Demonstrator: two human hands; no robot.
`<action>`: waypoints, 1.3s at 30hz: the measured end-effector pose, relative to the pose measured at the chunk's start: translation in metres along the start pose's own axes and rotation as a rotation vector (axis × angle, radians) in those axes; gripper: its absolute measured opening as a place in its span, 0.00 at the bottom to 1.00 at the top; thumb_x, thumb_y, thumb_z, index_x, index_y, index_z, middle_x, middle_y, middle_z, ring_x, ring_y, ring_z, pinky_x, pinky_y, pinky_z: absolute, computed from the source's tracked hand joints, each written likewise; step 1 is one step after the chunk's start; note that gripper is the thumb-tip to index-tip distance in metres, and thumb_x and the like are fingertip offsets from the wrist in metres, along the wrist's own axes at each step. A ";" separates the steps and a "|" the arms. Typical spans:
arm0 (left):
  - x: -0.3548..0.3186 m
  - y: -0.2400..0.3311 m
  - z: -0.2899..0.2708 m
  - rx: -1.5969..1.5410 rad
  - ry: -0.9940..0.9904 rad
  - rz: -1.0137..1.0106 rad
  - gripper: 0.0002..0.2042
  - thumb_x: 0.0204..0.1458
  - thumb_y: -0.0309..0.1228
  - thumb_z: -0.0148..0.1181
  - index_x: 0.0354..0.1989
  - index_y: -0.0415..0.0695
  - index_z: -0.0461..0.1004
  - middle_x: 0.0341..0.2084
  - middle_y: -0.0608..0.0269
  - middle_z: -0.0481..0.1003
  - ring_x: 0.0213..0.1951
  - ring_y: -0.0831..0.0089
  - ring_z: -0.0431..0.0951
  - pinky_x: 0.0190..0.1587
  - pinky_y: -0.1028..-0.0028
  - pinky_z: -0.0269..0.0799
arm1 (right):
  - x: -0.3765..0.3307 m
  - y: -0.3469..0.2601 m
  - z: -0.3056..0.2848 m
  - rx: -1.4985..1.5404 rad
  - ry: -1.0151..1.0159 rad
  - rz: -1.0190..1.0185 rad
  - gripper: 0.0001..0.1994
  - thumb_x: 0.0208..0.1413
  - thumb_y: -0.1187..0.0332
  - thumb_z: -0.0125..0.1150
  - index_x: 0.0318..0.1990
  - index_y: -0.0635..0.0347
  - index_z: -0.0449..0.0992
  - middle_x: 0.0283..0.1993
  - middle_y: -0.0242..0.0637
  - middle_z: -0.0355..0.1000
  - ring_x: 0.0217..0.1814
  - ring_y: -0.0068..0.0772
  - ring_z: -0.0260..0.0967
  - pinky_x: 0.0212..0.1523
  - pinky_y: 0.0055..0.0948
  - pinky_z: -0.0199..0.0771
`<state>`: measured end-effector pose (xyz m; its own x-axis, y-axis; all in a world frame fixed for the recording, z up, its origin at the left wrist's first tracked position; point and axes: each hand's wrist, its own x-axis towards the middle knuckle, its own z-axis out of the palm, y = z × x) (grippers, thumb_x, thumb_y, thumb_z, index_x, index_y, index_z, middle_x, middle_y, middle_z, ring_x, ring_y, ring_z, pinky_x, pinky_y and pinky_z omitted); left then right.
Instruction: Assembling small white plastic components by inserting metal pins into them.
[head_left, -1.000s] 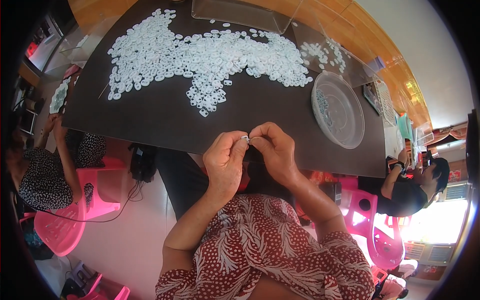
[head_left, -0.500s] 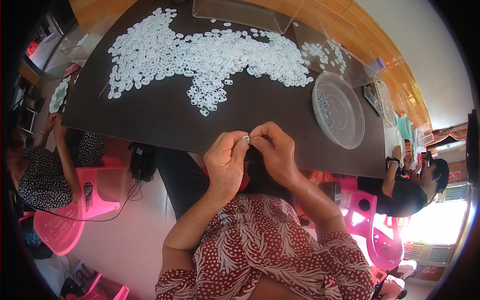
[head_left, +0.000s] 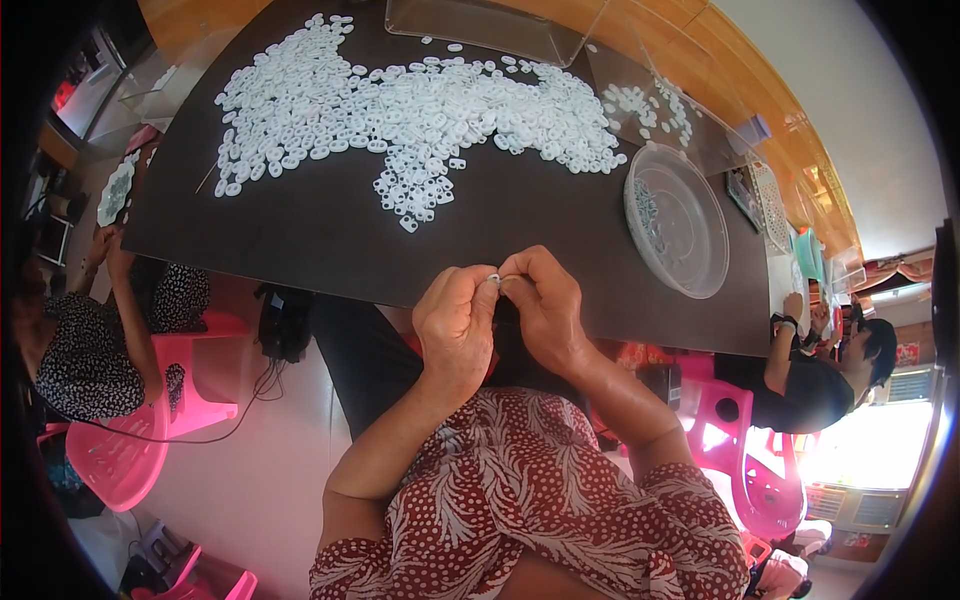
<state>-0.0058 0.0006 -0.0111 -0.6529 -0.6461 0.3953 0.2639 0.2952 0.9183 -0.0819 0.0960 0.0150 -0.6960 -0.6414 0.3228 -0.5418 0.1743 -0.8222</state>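
Observation:
Just off the table's near edge, my two hands meet fingertip to fingertip. My left hand (head_left: 455,325) is closed in a pinch on a small white plastic piece (head_left: 493,278), of which only a bit shows. My right hand (head_left: 545,305) is pinched against the same piece from the other side; whatever its fingertips hold is hidden. Beyond the hands, a small cluster of two-holed white plastic pieces (head_left: 415,190) trails from a wide heap of white oval pieces (head_left: 430,105). To the right stands a round clear plastic tub (head_left: 705,245) with small grey metal-looking parts (head_left: 648,215) inside.
The dark table (head_left: 300,225) carries a clear rectangular tray (head_left: 480,35) at the far side and scattered white pieces (head_left: 650,105) beyond the tub. People sit at left and right near pink plastic chairs (head_left: 120,450). A cable (head_left: 235,420) hangs at the left.
My hands have drawn slightly closer together, and my fingertips now cover more of the white piece. The heap and the tub stay where they were.

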 end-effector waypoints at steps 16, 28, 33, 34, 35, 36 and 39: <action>-0.001 0.002 -0.004 -0.127 -0.003 -0.164 0.03 0.52 0.20 0.58 0.34 0.34 0.74 0.24 0.60 0.73 0.25 0.75 0.72 0.29 0.78 0.68 | 0.002 -0.007 -0.006 0.273 -0.067 0.217 0.01 0.54 0.80 0.54 0.33 0.68 0.70 0.31 0.35 0.69 0.34 0.24 0.69 0.36 0.23 0.69; 0.000 -0.004 0.001 0.068 0.044 0.039 0.03 0.49 0.18 0.60 0.32 0.35 0.74 0.22 0.59 0.72 0.23 0.73 0.72 0.26 0.76 0.66 | 0.003 0.000 0.000 -0.031 -0.013 -0.031 0.02 0.51 0.81 0.52 0.32 0.66 0.71 0.28 0.38 0.68 0.31 0.32 0.68 0.32 0.29 0.68; 0.000 -0.002 -0.003 -0.201 0.008 -0.261 0.04 0.53 0.22 0.57 0.35 0.35 0.75 0.25 0.65 0.74 0.25 0.82 0.70 0.28 0.83 0.66 | 0.006 -0.001 -0.007 0.294 -0.112 0.182 0.02 0.54 0.80 0.52 0.35 0.68 0.71 0.31 0.36 0.71 0.34 0.24 0.70 0.37 0.23 0.71; 0.000 -0.002 -0.004 -0.232 -0.018 -0.283 0.06 0.55 0.25 0.57 0.37 0.35 0.75 0.25 0.69 0.74 0.24 0.87 0.68 0.27 0.86 0.64 | 0.007 0.000 -0.008 0.363 -0.134 0.229 0.03 0.55 0.80 0.52 0.36 0.69 0.71 0.32 0.35 0.72 0.35 0.21 0.70 0.38 0.21 0.71; 0.000 -0.002 -0.005 -0.231 -0.018 -0.283 0.06 0.55 0.25 0.57 0.37 0.35 0.75 0.25 0.69 0.74 0.24 0.87 0.68 0.27 0.86 0.64 | 0.007 0.000 -0.008 0.363 -0.134 0.228 0.03 0.55 0.80 0.52 0.36 0.69 0.71 0.32 0.35 0.72 0.35 0.21 0.70 0.38 0.21 0.71; 0.001 -0.002 -0.005 -0.253 -0.021 -0.307 0.06 0.55 0.25 0.57 0.37 0.35 0.75 0.25 0.69 0.74 0.24 0.87 0.68 0.27 0.86 0.65 | 0.007 0.000 -0.008 0.377 -0.133 0.237 0.03 0.55 0.80 0.53 0.36 0.70 0.71 0.33 0.35 0.72 0.36 0.21 0.70 0.38 0.21 0.71; 0.002 0.000 -0.006 -0.281 -0.025 -0.338 0.06 0.55 0.25 0.57 0.37 0.36 0.76 0.25 0.69 0.74 0.24 0.87 0.68 0.27 0.86 0.65 | 0.007 0.000 -0.008 0.386 -0.130 0.250 0.04 0.55 0.79 0.53 0.37 0.70 0.72 0.32 0.35 0.73 0.35 0.20 0.69 0.38 0.20 0.71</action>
<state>-0.0025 -0.0051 -0.0100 -0.7521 -0.6548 0.0741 0.2131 -0.1353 0.9676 -0.0907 0.0972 0.0207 -0.7047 -0.7076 0.0515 -0.1337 0.0611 -0.9891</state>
